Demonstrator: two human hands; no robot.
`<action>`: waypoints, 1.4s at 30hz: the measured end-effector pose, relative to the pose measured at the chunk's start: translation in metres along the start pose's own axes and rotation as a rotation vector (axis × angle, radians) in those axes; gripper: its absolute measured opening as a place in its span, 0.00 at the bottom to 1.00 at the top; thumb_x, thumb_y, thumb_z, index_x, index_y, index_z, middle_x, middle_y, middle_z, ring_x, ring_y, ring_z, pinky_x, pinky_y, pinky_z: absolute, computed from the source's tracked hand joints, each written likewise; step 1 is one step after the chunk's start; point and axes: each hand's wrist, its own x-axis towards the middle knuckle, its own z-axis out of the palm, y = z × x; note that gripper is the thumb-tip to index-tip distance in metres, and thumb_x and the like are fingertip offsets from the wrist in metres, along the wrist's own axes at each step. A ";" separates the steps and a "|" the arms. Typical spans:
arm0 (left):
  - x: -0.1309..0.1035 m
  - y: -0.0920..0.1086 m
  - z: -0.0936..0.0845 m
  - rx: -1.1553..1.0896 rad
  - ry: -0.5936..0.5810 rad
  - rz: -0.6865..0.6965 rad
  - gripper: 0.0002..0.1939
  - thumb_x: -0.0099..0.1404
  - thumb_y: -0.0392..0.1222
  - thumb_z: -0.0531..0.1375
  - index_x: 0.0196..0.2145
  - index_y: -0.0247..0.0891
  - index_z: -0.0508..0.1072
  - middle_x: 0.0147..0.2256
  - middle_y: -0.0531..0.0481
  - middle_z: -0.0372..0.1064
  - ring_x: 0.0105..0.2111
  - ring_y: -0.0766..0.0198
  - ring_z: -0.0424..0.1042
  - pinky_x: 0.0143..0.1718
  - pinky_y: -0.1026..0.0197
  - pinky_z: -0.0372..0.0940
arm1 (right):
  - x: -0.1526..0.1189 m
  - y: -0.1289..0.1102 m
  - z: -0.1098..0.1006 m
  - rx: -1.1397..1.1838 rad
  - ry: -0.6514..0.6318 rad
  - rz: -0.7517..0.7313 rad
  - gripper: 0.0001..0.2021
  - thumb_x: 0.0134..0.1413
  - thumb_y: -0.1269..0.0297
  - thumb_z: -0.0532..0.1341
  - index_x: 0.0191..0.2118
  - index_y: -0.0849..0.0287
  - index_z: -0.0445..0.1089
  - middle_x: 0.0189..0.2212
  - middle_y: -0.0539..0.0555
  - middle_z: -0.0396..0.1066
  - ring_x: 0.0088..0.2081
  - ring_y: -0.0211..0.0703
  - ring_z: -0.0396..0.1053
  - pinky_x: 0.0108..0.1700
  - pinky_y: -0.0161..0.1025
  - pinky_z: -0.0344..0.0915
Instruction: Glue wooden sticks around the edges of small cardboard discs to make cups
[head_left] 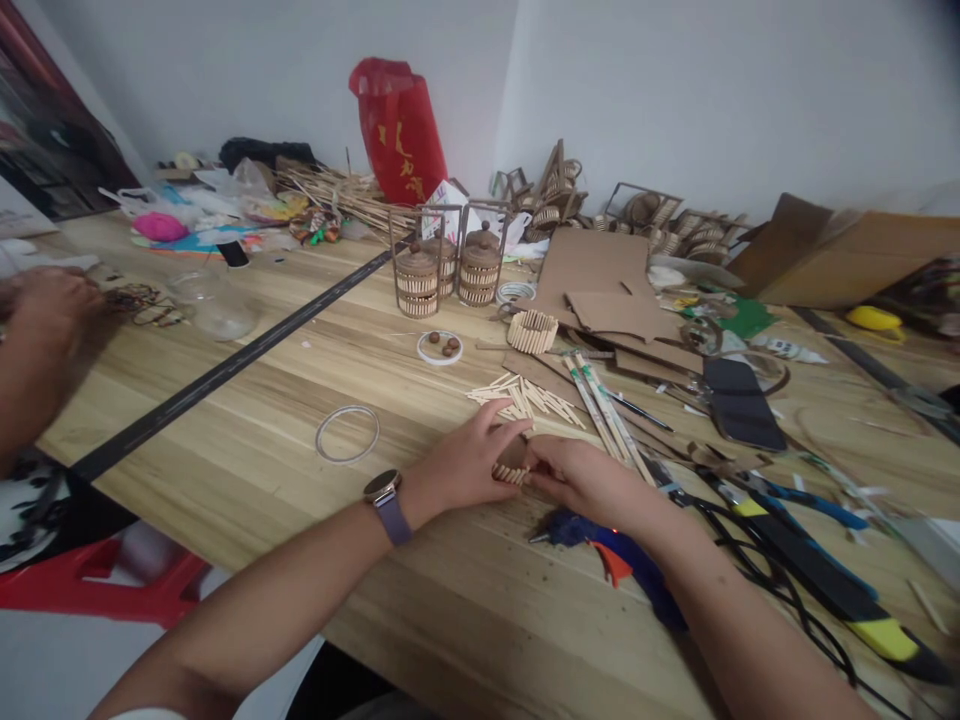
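Note:
Between my hands is a small round basket piece (pixel 512 472), with short pale wooden sticks standing along its brown edge. My left hand (pixel 466 462), wearing a watch (pixel 385 490) at the wrist, wraps its fingers around the far and left sides of the piece. My right hand (pixel 581 475) pinches at its right edge; whatever lies between those fingertips is hidden. Just beyond is a loose pile of short sticks (pixel 540 397). A blue glue gun (pixel 570 528) with an orange trigger lies under my right forearm. A finished stick ring (pixel 532 331) stands farther back.
Lidded miniature baskets (pixel 417 282) with tall handles stand at the back. A white ring (pixel 347 434) lies to the left; another ring (pixel 440 348) surrounds brown beads. Pliers (pixel 814 500), a cutter (pixel 832 580), a phone (pixel 742 403) and cardboard (pixel 596 270) crowd the right. A co-worker's hand (pixel 56 300) is far left.

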 end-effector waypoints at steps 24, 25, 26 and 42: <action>-0.004 0.013 0.001 0.094 0.066 -0.144 0.56 0.45 0.43 0.74 0.65 0.45 0.47 0.67 0.34 0.32 0.63 0.37 0.52 0.56 0.40 0.60 | -0.094 0.016 -0.015 -0.110 -0.179 0.511 0.07 0.55 0.59 0.58 0.31 0.55 0.68 0.26 0.54 0.74 0.26 0.45 0.68 0.27 0.37 0.56; -0.004 0.015 0.002 0.100 0.066 -0.149 0.55 0.46 0.42 0.73 0.64 0.45 0.47 0.67 0.34 0.32 0.62 0.37 0.52 0.56 0.40 0.61 | -0.095 0.016 -0.012 -0.112 -0.185 0.522 0.05 0.53 0.60 0.60 0.32 0.55 0.69 0.28 0.55 0.75 0.28 0.46 0.70 0.29 0.37 0.57; -0.004 0.016 0.003 0.103 0.068 -0.152 0.54 0.47 0.42 0.73 0.64 0.46 0.47 0.67 0.35 0.33 0.62 0.38 0.52 0.56 0.40 0.61 | -0.094 0.015 -0.010 -0.123 -0.190 0.530 0.05 0.51 0.61 0.61 0.32 0.55 0.69 0.31 0.55 0.76 0.31 0.48 0.71 0.30 0.37 0.58; -0.002 0.014 0.004 0.033 0.096 -0.181 0.50 0.51 0.36 0.68 0.64 0.47 0.46 0.66 0.37 0.31 0.57 0.45 0.62 0.53 0.45 0.65 | -0.106 0.024 -0.012 0.215 0.304 0.441 0.10 0.41 0.58 0.61 0.32 0.53 0.65 0.23 0.49 0.67 0.24 0.41 0.63 0.25 0.35 0.62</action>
